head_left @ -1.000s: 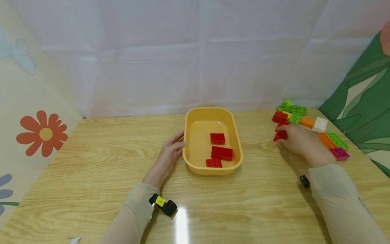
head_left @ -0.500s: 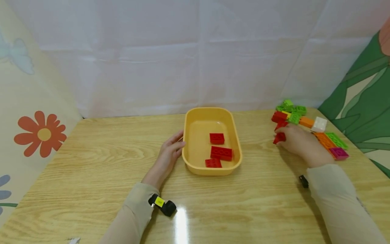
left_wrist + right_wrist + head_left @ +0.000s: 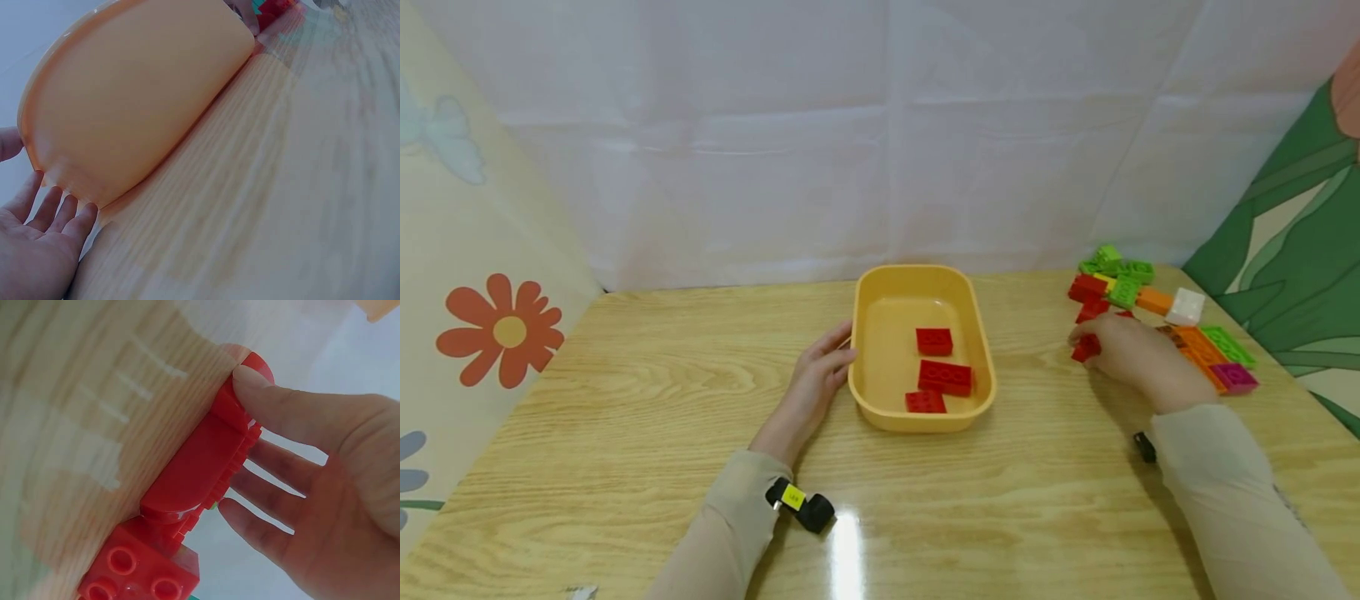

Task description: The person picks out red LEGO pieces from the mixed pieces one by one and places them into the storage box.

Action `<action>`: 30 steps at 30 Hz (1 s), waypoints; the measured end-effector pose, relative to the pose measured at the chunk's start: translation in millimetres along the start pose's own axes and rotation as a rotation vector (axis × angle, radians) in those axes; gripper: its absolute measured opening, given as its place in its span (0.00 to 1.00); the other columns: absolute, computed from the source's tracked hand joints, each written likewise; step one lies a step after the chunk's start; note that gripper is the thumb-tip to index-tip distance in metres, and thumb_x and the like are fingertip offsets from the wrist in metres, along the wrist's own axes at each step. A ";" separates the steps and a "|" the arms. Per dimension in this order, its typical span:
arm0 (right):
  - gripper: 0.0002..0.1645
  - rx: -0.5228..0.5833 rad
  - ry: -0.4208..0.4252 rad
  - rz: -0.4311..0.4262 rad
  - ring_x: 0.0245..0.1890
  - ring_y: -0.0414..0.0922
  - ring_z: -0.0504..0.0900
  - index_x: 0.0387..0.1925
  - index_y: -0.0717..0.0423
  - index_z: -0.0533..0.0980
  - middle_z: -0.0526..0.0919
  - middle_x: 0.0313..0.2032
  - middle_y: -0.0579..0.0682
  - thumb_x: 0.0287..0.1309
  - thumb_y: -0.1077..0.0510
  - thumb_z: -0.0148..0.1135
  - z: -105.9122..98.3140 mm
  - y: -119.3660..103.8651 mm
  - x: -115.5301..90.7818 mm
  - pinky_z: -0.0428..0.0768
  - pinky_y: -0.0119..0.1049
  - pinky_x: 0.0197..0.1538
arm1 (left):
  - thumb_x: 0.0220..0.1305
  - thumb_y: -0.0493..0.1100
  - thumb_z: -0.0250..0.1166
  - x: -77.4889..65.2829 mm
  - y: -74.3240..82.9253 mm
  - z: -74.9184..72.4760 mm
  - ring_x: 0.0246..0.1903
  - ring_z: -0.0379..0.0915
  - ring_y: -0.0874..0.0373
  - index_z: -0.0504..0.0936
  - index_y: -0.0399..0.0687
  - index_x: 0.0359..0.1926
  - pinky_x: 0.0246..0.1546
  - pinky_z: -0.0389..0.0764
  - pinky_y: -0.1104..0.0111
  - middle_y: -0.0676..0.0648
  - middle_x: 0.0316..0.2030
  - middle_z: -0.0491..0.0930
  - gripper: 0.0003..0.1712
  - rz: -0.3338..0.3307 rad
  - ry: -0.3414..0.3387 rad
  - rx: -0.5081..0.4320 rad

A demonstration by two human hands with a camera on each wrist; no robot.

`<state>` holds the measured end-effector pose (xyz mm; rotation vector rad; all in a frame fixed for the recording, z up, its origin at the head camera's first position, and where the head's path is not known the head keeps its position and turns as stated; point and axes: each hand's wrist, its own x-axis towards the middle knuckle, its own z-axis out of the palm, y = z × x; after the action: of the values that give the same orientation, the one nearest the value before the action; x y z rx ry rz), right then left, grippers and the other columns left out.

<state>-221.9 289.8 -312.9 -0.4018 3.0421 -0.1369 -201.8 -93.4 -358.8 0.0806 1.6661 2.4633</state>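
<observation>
In the head view a yellow bin (image 3: 863, 333) stands mid-table, holding three red bricks (image 3: 945, 377). My left hand (image 3: 820, 371) rests along the bin's left side; in the left wrist view its fingers (image 3: 50, 209) touch the wall, extended rather than wrapped round it. Over at the right, my right hand (image 3: 1131, 354) pinches a small red brick (image 3: 1085, 348) by the near end of the brick group. The right wrist view has the thumb (image 3: 253, 381) against this red piece, beside a longer red brick with a rounded end (image 3: 194, 465) and a studded red brick (image 3: 137, 569).
Behind and right of my right hand lie green bricks (image 3: 1124, 291), a white brick (image 3: 1186, 307), orange bricks (image 3: 1154, 300) and a magenta brick (image 3: 1234, 377). A white sheet (image 3: 737, 150) backs the table (image 3: 700, 350).
My right hand has shifted slightly toward me with the small red brick, and another red piece shows behind its knuckles. The left hand and bin have stayed in place.
</observation>
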 end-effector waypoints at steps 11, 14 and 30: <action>0.23 0.026 -0.035 0.043 0.45 0.62 0.76 0.49 0.64 0.77 0.81 0.49 0.69 0.47 0.64 0.66 0.4 -2.7 -2.3 0.75 0.66 0.51 | 0.62 0.31 0.51 0.7 -0.6 0.1 0.65 0.59 0.52 0.60 0.37 0.68 0.45 0.77 0.82 0.40 0.70 0.60 0.32 -0.001 -0.004 0.007; 0.23 0.026 -0.036 0.044 0.45 0.62 0.76 0.49 0.64 0.77 0.80 0.49 0.69 0.47 0.64 0.66 -0.4 -3.1 -2.7 0.75 0.66 0.51 | 0.62 0.31 0.51 0.6 -0.7 0.1 0.64 0.59 0.52 0.60 0.37 0.68 0.45 0.77 0.82 0.40 0.70 0.60 0.32 0.000 -0.001 0.013; 0.20 0.023 -0.005 0.029 0.40 0.58 0.77 0.45 0.64 0.79 0.83 0.44 0.66 0.46 0.63 0.64 -2.7 -6.2 -2.2 0.78 0.61 0.45 | 0.61 0.31 0.52 1.0 -0.6 0.2 0.64 0.59 0.51 0.60 0.37 0.68 0.45 0.78 0.82 0.39 0.70 0.60 0.33 -0.004 0.009 -0.005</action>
<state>-218.4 284.6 -309.5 -0.3565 3.0373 -0.1692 -202.6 -92.8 -359.3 0.0658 1.6623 2.4677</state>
